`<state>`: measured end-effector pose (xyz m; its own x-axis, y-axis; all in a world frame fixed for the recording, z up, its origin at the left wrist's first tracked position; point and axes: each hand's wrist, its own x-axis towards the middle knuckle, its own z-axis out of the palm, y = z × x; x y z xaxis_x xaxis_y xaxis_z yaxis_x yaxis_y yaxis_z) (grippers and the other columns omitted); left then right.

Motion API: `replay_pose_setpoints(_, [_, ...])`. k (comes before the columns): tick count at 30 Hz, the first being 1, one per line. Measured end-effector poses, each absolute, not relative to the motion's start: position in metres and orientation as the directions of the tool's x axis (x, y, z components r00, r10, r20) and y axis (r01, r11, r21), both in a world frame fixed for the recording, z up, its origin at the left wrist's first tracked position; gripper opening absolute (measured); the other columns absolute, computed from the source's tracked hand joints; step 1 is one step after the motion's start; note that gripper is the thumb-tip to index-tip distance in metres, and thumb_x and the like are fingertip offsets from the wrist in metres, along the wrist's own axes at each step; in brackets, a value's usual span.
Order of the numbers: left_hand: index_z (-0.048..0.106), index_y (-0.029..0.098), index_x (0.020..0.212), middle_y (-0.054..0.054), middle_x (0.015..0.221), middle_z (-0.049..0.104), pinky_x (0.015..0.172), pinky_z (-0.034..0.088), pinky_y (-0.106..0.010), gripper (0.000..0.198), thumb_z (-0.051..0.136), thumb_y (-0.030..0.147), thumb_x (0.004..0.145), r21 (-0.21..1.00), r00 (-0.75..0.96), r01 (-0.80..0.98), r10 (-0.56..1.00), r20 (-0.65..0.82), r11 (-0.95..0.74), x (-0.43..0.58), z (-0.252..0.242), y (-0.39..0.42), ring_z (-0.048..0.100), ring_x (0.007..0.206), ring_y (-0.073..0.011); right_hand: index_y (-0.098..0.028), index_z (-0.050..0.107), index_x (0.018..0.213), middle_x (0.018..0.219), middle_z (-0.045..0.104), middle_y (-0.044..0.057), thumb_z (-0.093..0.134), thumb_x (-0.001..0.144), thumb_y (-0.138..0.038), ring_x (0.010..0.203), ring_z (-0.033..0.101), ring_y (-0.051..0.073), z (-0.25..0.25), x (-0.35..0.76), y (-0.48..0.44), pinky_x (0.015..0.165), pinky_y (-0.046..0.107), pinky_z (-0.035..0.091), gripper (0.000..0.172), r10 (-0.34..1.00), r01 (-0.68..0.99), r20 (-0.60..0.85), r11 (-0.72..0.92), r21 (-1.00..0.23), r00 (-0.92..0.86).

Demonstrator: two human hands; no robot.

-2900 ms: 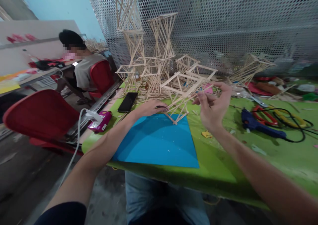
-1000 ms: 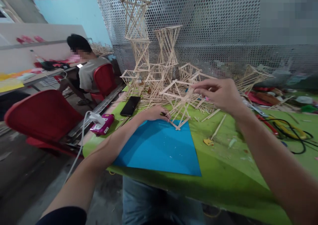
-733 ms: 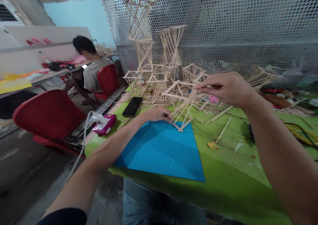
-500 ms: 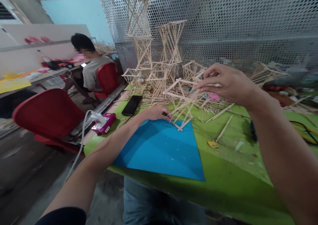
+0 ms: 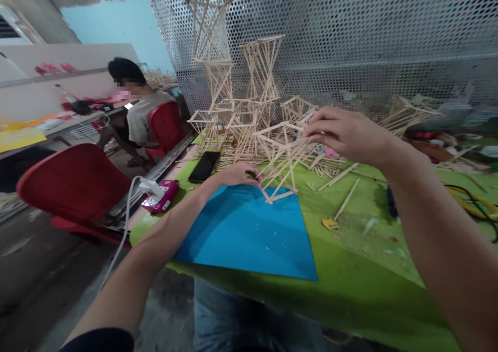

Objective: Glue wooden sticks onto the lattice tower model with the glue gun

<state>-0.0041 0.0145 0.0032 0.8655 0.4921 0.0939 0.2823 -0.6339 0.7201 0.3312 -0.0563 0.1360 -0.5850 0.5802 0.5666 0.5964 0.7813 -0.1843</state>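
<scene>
Your right hand [image 5: 352, 137]: fingers pinched on top edge of pale wooden stick lattice frame [image 5: 280, 160], raised above green table [image 5: 350, 269]. Your left hand [image 5: 235, 174]: fingers closed on frame's lower left side, resting at far edge of blue paper sheet [image 5: 249, 233]. Frame's near corner touches sheet. Black phone [image 5: 205, 166] left; loose sticks right.

Left hand [image 5: 235, 174]: low at 11 o'clock, palm down, fingers curled.
Right hand [image 5: 344, 133]: raised at 1 o'clock, fingertips pinched.
</scene>
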Motion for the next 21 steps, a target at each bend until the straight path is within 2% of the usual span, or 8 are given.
replay_pose_setpoints(3, [0.08, 0.022, 0.102, -0.006, 0.115, 0.079, 0.095, 0.053, -0.028, 0.031, 0.082, 0.05, 0.089, 0.796, 0.864, 0.277, 0.502, 0.038, -0.538, -0.01, 0.009, 0.014, 0.074, 0.109, -0.0203, -0.028, 0.081, 0.097, 0.105, 0.073, 0.007, 0.075, 0.094, -0.037, 0.092, 0.066, 0.025, 0.138, 0.339, -0.052, 0.087, 0.043, 0.053, 0.01, 0.613, 0.598, 0.574, 0.762, -0.249, -0.543])
replay_pose_setpoints(8, [0.079, 0.02, 0.103, -0.007, 0.105, 0.08, 0.088, 0.055, -0.027, 0.03, 0.084, 0.046, 0.088, 0.897, 0.885, 0.247, 0.463, -0.054, -0.366, -0.019, 0.017, 0.014, 0.074, 0.099, -0.0183, -0.025, 0.077, 0.094, 0.099, 0.07, 0.005, 0.073, 0.095, -0.031, 0.088, 0.065, 0.021, 0.137, 0.352, -0.045, 0.084, 0.039, 0.049, 0.007, 0.618, 0.577, 0.57, 0.766, -0.283, -0.541])
replay_pose_setpoints(12, [0.079, 0.019, 0.104, -0.008, 0.103, 0.077, 0.087, 0.055, -0.029, 0.037, 0.088, 0.049, 0.084, 0.946, 0.851, 0.16, 0.525, 0.012, -0.282, -0.019, 0.021, 0.01, 0.072, 0.096, -0.0185, -0.022, 0.075, 0.091, 0.091, 0.068, 0.003, 0.076, 0.094, -0.022, 0.08, 0.06, 0.016, 0.135, 0.358, -0.044, 0.075, 0.034, 0.043, 0.003, 0.689, 0.618, 0.59, 0.694, -0.37, -0.42])
replay_pose_setpoints(15, [0.079, 0.019, 0.105, -0.006, 0.096, 0.073, 0.08, 0.054, -0.026, 0.042, 0.089, 0.053, 0.082, 0.97, 0.721, 0.012, 0.675, 0.16, -0.242, -0.016, 0.021, 0.011, 0.068, 0.086, -0.0148, -0.019, 0.076, 0.09, 0.085, 0.069, 0.002, 0.077, 0.093, -0.016, 0.074, 0.057, 0.013, 0.132, 0.365, -0.043, 0.068, 0.031, 0.04, 0.004, 0.766, 0.656, 0.582, 0.591, -0.47, -0.273])
replay_pose_setpoints(18, [0.078, 0.021, 0.106, -0.004, 0.094, 0.069, 0.074, 0.052, -0.023, 0.044, 0.088, 0.056, 0.082, 0.956, 0.508, -0.185, 0.811, 0.29, -0.226, -0.012, 0.019, 0.015, 0.063, 0.079, -0.0109, -0.016, 0.078, 0.09, 0.069, 0.066, -0.001, 0.077, 0.093, -0.017, 0.06, 0.049, 0.01, 0.127, 0.372, -0.041, 0.06, 0.03, 0.036, 0.003, 0.843, 0.657, 0.528, 0.458, -0.598, -0.107])
replay_pose_setpoints(21, [0.075, 0.021, 0.105, -0.003, 0.093, 0.068, 0.068, 0.049, -0.021, 0.042, 0.083, 0.058, 0.086, 0.935, 0.313, -0.235, 0.89, 0.331, -0.265, -0.011, 0.018, 0.019, 0.06, 0.076, -0.0094, -0.016, 0.081, 0.089, 0.059, 0.061, -0.002, 0.082, 0.089, -0.019, 0.051, 0.044, 0.009, 0.114, 0.376, -0.044, 0.053, 0.029, 0.034, 0.003, 0.826, 0.598, 0.564, 0.445, -0.666, 0.015])
